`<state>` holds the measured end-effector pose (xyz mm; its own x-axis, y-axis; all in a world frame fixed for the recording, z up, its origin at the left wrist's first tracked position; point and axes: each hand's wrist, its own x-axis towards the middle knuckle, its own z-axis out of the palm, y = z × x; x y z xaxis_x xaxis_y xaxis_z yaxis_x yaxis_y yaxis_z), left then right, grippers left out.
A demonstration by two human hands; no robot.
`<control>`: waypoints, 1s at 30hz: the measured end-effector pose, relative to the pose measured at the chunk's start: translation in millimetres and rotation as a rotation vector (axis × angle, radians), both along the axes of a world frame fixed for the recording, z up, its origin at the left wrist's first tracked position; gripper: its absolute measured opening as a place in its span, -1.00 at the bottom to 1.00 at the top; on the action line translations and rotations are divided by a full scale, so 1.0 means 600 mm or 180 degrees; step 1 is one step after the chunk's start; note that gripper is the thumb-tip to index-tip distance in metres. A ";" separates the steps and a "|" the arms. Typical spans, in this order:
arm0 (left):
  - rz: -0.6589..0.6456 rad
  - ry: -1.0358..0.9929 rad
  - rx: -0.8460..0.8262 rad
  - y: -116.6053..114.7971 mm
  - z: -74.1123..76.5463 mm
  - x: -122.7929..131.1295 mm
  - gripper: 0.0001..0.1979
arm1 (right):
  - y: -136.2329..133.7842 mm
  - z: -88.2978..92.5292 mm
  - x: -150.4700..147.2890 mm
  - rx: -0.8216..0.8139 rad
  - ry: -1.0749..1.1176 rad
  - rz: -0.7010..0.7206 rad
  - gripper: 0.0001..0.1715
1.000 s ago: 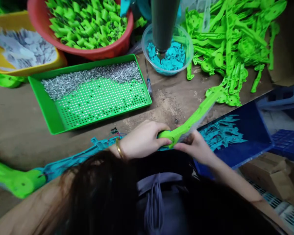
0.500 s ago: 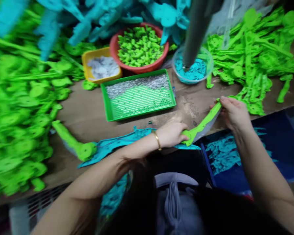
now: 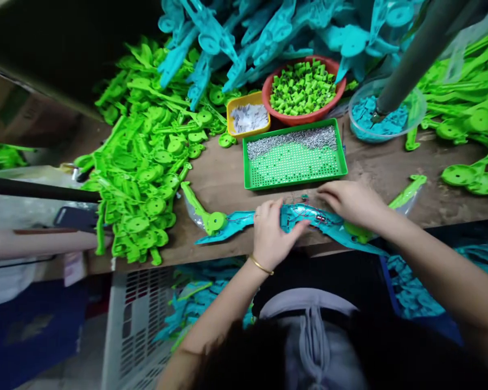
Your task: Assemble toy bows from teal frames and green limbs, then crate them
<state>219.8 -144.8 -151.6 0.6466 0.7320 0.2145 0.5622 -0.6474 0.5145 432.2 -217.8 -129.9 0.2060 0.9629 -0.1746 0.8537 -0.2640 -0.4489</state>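
A long teal plastic part [image 3: 309,221] with thin wires on it lies along the near edge of the wooden table [image 3: 223,179]. My left hand [image 3: 273,235] rests on its middle, fingers bent and pressing it down. My right hand [image 3: 352,201] lies over its right portion, fingers curled at the wires. A green plastic part [image 3: 404,196] lies on the table just beyond my right wrist. Another green part [image 3: 203,212] lies at the teal part's left end.
A green perforated tray of small metal screws [image 3: 295,157] sits just beyond my hands. Behind it stand a yellow tub [image 3: 248,116], a red bowl of green pieces [image 3: 303,89] and a clear bowl of teal bits [image 3: 384,116]. Green parts are heaped left [image 3: 146,151] and right [image 3: 467,114].
The view swung left and pulled back. My right hand let go of the green part, which now lies on the table, and both hands came down onto the teal part.
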 end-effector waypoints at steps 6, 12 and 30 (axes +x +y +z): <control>-0.0071 0.0443 0.0023 -0.026 -0.019 0.024 -0.47 | 0.052 -0.020 -0.028 -0.0324 -0.0150 0.0507 -0.55; -0.0364 0.0037 0.0159 -0.003 -0.023 0.011 -0.77 | 0.047 -0.016 -0.025 -0.0200 0.0125 0.0538 -0.64; -0.0534 -0.0250 0.0131 0.018 -0.035 -0.007 -0.78 | 0.040 -0.019 -0.050 0.1003 -0.0018 0.0949 -0.67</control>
<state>215.8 -133.8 -172.3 0.7389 0.6049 0.2968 0.4037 -0.7501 0.5238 402.0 -193.9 -141.2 -0.0893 0.9864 0.1379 0.8745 0.1439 -0.4632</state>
